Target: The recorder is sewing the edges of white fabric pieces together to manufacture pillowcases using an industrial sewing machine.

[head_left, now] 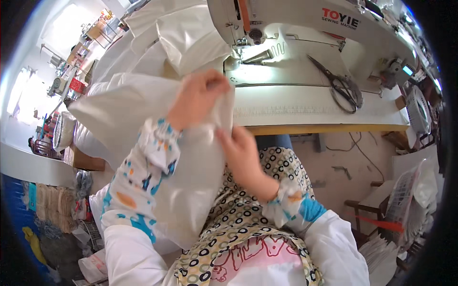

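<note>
A large sheet of glossy white fabric (pixel 186 200) hangs over my lap and spreads up to the left of the sewing machine (pixel 296 16). My left hand (pixel 198 100), fingers curled and slightly blurred, is closed on the fabric's upper right part, by the table's left end. Lower down, my right hand (pixel 243 159) pinches the same fabric's right edge between thumb and fingers. Both hands are in front of the lit needle area and the presser foot (pixel 242 44), apart from it. What the left fingertips press on is partly hidden.
Black scissors (pixel 342 88) lie on the white sewing table (pixel 286 97), right of the needle. More white fabric (pixel 186 38) is heaped at the far left. A wooden table edge (pixel 329 128) runs before me. Baskets (pixel 405 200) stand at the right, yarn bundles (pixel 59 205) at the left.
</note>
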Available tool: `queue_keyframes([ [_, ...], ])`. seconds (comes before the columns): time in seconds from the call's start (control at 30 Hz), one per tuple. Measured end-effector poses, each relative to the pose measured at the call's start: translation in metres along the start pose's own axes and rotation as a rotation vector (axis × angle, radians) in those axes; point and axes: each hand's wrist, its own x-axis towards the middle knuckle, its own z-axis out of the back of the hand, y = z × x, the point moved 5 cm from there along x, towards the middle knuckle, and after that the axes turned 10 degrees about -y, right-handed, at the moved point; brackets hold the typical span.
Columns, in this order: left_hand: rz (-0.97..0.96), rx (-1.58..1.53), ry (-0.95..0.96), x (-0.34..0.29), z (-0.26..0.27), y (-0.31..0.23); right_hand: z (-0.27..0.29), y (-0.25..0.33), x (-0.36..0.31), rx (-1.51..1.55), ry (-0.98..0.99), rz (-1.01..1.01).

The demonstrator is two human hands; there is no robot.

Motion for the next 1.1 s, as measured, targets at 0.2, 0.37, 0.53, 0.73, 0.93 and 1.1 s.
queue_keyframes([
  [0.2, 0.092, -0.234, -0.262, 0.077, -0.038, 0.06, 0.018, 0.058, 0.106, -0.447, -0.307, 0.345],
  [0.37, 0.048, -0.009, -0.301, 0.08, -0.059, 0.073, 0.01, 0.059, 0.115, -1.275, -0.196, 0.419],
  [0.53, 0.074, 0.026, -0.2, 0.085, -0.057, 0.071, 0.006, 0.057, 0.125, -1.405, -0.067, 0.437],
  [0.73, 0.104, 0.113, -0.217, 0.085, -0.051, 0.069, 0.001, 0.061, 0.124, -1.421, -0.006, 0.419],
  [0.93, 0.27, 0.079, -0.157, 0.086, -0.05, 0.068, 0.001, 0.067, 0.131, -1.374, 0.047, 0.463],
  [1.1, 0.278, 0.048, -0.161, 0.091, -0.051, 0.068, 0.002, 0.063, 0.136, -1.334, 0.011, 0.461],
])
